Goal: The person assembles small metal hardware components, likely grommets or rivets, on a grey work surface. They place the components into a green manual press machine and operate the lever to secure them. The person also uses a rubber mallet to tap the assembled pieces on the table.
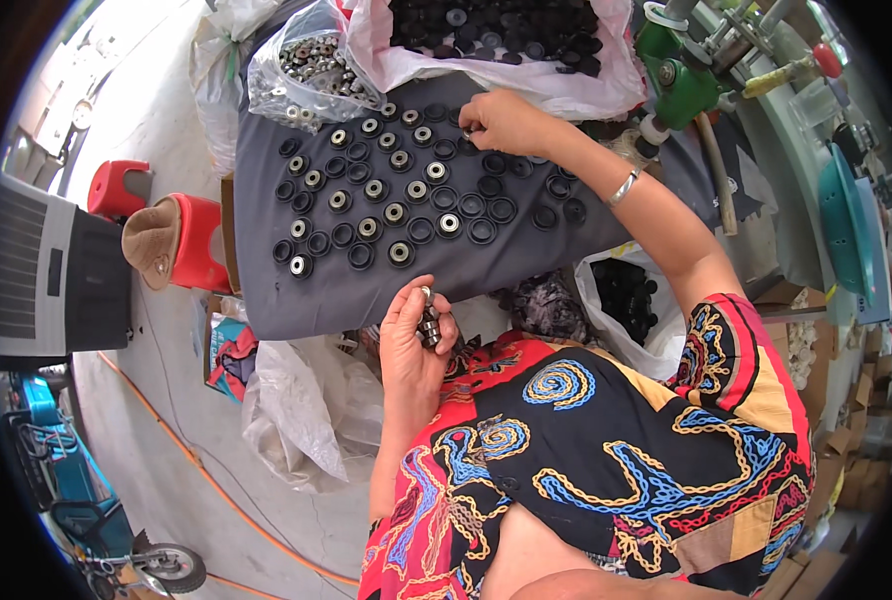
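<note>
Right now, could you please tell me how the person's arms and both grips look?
The left grip and right grip are bare hands, ungloved. A silver bangle circles the right forearm. The right sleeve is short, patterned in red, black and yellow.

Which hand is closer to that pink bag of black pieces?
Right. The right hand is over the grey cloth, just on the near side of the bag; the left hand is farther off, by the cloth's near edge.
</note>
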{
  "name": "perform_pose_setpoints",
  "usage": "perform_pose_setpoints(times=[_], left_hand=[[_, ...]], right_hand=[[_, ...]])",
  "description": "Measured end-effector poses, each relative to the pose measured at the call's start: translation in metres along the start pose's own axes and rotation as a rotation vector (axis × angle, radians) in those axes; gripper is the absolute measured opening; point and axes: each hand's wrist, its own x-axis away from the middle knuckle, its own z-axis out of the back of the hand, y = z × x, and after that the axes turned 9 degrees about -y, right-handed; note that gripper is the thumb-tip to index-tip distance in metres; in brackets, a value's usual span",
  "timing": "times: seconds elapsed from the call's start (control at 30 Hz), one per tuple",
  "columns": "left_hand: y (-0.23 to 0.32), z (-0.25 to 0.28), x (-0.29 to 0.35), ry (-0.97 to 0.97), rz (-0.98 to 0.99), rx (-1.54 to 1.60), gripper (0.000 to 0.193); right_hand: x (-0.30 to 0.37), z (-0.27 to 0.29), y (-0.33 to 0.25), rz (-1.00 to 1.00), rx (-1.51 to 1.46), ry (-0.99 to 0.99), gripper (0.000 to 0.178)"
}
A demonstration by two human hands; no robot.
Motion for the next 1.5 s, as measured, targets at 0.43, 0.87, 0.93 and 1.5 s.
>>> perform_pose_setpoints(times=[0.43, 0.87, 0.93, 1.5], left_hand=[[0.013, -0.026, 0.010, 0.095, 0.060, -0.159, 0.030], [-0.007, -0.005, 0.003, -0.067, -0.015, -0.052, 0.020], [-0.007, -0.008, 0.006, -0.063, -0.059, -0.030, 0.021], [-0.017, -0.032, 0.020, -0.098, 0.081, -0.102, 0.018]], right_hand=[[0.005, -0.024, 0.007, 0.141, 0.217, 0.096, 0.019], [0.043, -0.009, -0.089, 0.260, 0.284, 0.366, 0.015], [0.067, -0.009, -0.123, 0.326, -0.155, 0.124, 0.019], [0.139, -0.060, -0.138, 0.405, -0.256, 0.276, 0.011]])
